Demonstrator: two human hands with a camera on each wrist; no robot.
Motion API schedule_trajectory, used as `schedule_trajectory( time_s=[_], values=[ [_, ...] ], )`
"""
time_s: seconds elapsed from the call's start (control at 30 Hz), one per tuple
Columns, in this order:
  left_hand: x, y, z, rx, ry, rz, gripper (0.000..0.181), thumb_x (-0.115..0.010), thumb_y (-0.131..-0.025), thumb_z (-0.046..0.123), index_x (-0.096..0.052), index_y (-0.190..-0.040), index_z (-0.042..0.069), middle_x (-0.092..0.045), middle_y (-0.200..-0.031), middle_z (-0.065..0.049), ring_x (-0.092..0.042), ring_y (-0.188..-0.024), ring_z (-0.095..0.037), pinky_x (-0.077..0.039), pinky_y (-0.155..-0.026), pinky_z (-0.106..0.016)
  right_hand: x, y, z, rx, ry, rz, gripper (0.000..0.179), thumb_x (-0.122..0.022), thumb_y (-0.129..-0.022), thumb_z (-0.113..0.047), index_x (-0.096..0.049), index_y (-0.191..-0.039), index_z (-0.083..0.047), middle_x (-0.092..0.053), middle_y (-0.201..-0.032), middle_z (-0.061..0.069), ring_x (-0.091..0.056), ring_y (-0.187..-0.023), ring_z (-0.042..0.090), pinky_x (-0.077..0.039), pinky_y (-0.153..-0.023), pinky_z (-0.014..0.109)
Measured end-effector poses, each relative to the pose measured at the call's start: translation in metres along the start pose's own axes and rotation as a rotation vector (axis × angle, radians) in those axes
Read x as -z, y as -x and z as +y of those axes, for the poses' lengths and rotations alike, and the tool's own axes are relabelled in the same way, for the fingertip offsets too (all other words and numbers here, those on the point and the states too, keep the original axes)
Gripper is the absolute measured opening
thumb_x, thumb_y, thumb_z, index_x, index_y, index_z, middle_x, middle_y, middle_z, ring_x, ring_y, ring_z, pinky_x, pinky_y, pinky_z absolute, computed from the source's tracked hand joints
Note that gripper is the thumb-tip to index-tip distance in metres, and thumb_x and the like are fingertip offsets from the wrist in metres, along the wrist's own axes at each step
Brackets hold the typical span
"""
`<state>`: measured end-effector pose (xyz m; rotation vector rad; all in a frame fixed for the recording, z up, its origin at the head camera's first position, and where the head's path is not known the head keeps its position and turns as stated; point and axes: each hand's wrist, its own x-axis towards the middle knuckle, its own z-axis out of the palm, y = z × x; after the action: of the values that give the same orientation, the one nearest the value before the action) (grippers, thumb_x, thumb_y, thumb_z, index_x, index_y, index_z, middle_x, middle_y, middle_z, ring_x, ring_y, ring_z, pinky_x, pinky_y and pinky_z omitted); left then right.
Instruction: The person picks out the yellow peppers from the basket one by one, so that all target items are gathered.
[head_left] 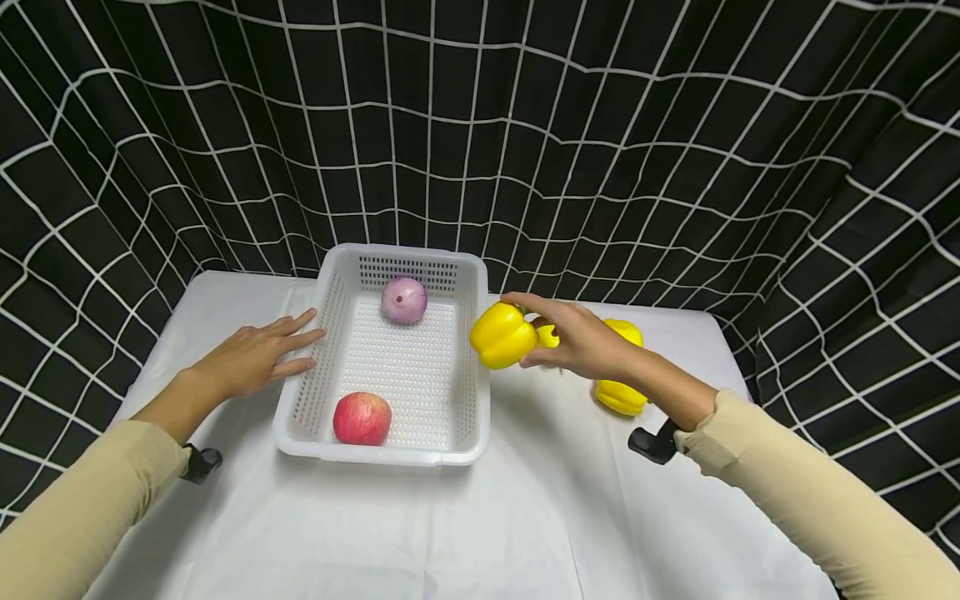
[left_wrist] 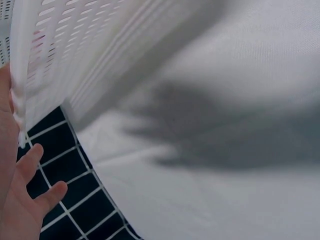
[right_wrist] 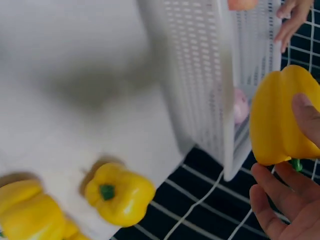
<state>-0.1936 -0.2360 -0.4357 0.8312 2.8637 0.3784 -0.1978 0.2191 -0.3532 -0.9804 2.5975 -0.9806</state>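
In the head view, my right hand [head_left: 581,340] grips a yellow bell pepper [head_left: 501,336] by its stem end, raised at the right rim of a white plastic basket [head_left: 382,454]. The right wrist view shows the thumb and fingers round the same pepper [right_wrist: 277,117]. My left hand [head_left: 251,358] lies at the basket's left rim with fingers straight, touching it; the left wrist view shows part of this hand [left_wrist: 22,200] beside the perforated wall. Inside the basket, a purple onion [head_left: 405,300] sits at the back and a red apple [head_left: 362,418] at the front left.
More yellow bell peppers [head_left: 621,398] lie on the white-covered table to the right, partly hidden behind my right hand and forearm. One pepper [right_wrist: 120,194] stands apart in the right wrist view. A black curtain with white grid lines [head_left: 480,125] rises behind the table.
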Motion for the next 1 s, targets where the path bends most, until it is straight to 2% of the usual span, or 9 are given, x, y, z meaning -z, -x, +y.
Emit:
schedule_trajectory(
  time_s=[0.13,0.3,0.5,0.63,0.8,1.0],
  values=[
    [-0.001,0.001,0.0,-0.005,0.005,0.01,0.058,-0.059,-0.099,0.042,-0.047,-0.149,0.014,-0.031,-0.16,-0.015,-0.039,-0.139,-0.043,-0.038,-0.1,-0.069,0.006,0.018,0.011,-0.037,0.034,0.013,0.084,-0.085,-0.079,-0.01,-0.042,-0.151,-0.011,-0.058,-0.138,0.009,-0.065,-0.113,0.032,-0.056,-0.089,0.046],
    [-0.001,0.002,-0.001,0.002,0.01,0.007,0.059,-0.058,-0.1,0.042,-0.046,-0.15,0.014,-0.03,-0.16,-0.015,-0.038,-0.14,-0.044,-0.036,-0.102,-0.069,0.001,0.042,0.034,-0.113,0.057,0.035,0.085,-0.085,-0.08,-0.016,-0.04,-0.151,-0.011,-0.056,-0.141,0.009,-0.065,-0.113,0.031,-0.054,-0.088,0.046],
    [0.0,0.002,0.0,0.012,0.023,0.002,0.059,-0.059,-0.099,0.04,-0.045,-0.15,0.015,-0.029,-0.161,-0.015,-0.036,-0.141,-0.044,-0.035,-0.104,-0.069,-0.012,0.067,0.062,-0.149,0.011,0.062,0.081,-0.085,-0.078,-0.005,-0.042,-0.147,0.001,-0.054,-0.131,0.021,-0.063,-0.11,0.039,-0.053,-0.093,0.052],
    [-0.002,0.002,-0.002,0.007,0.018,0.008,0.059,-0.059,-0.099,0.041,-0.046,-0.15,0.015,-0.03,-0.161,-0.014,-0.037,-0.14,-0.044,-0.035,-0.103,-0.07,-0.022,0.077,0.078,-0.173,-0.027,0.093,0.082,-0.084,-0.078,0.0,-0.041,-0.147,0.001,-0.051,-0.134,0.025,-0.062,-0.111,0.042,-0.053,-0.092,0.054],
    [-0.001,0.002,-0.001,0.006,0.017,0.008,0.059,-0.06,-0.099,0.041,-0.046,-0.15,0.015,-0.03,-0.161,-0.015,-0.037,-0.14,-0.044,-0.035,-0.102,-0.071,-0.035,0.085,0.092,-0.217,-0.054,0.123,0.083,-0.083,-0.079,-0.003,-0.04,-0.149,-0.003,-0.05,-0.142,0.025,-0.063,-0.113,0.042,-0.053,-0.092,0.053],
    [-0.001,0.001,0.0,0.01,0.025,0.005,0.059,-0.06,-0.099,0.04,-0.046,-0.15,0.015,-0.03,-0.161,-0.015,-0.037,-0.14,-0.044,-0.035,-0.102,-0.071,-0.054,0.09,0.106,-0.245,-0.058,0.169,0.08,-0.08,-0.08,0.001,-0.038,-0.148,0.003,-0.05,-0.14,0.027,-0.064,-0.11,0.043,-0.054,-0.089,0.051]
  ],
)
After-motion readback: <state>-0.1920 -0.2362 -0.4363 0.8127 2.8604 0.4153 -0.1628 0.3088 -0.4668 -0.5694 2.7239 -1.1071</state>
